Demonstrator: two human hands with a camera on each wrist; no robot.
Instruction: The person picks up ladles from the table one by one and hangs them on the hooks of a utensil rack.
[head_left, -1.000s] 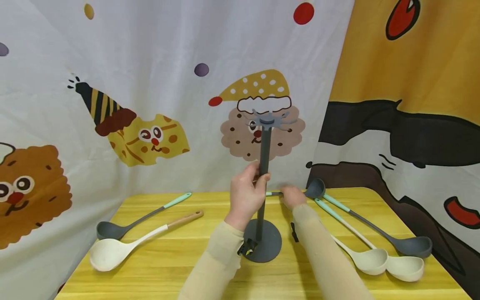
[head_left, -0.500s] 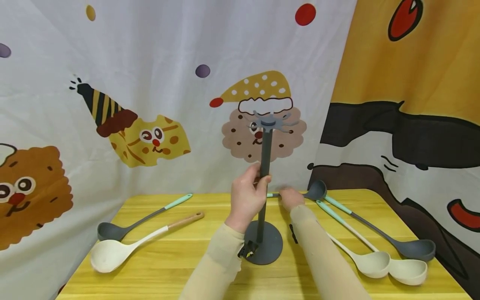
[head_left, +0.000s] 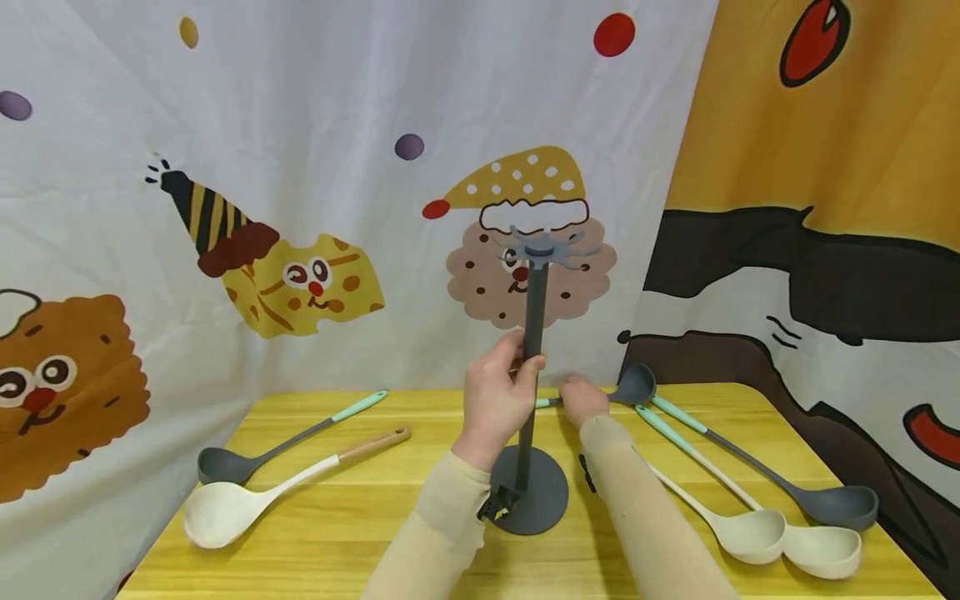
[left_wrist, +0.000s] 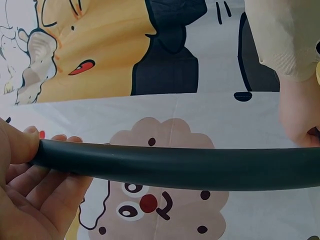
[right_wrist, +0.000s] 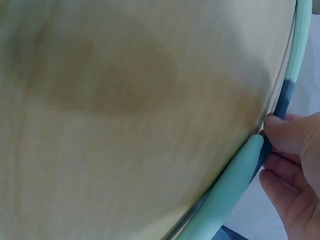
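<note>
Upright on the table stands a dark grey utensil stand point(head_left: 536, 312) with a round base and a ring of hooks on top. My left hand point(head_left: 495, 404) grips its pole around mid-height; the left wrist view shows thumb and fingers point(left_wrist: 57, 192) about the pole. At the table's back edge my right hand point(head_left: 583, 402) pinches the shaft of a dark grey ladle point(head_left: 636, 385) with a mint handle point(right_wrist: 301, 45). That ladle lies along the edge, bowl to the right. Another mint handle point(right_wrist: 225, 192) ends right beside my right fingertips in the right wrist view.
On the right lie a dark grey ladle point(head_left: 836, 506) and two cream ladles point(head_left: 752, 536), point(head_left: 825, 550), partly behind my right forearm. A dark ladle point(head_left: 225, 464) and a white ladle with wooden handle point(head_left: 225, 512) lie left. A printed curtain point(head_left: 337, 100) hangs behind the table point(head_left: 322, 542).
The head view has shifted a little, so everything sits slightly lower and further right. Both hands keep their hold, on the stand's pole and the ladle's shaft.
</note>
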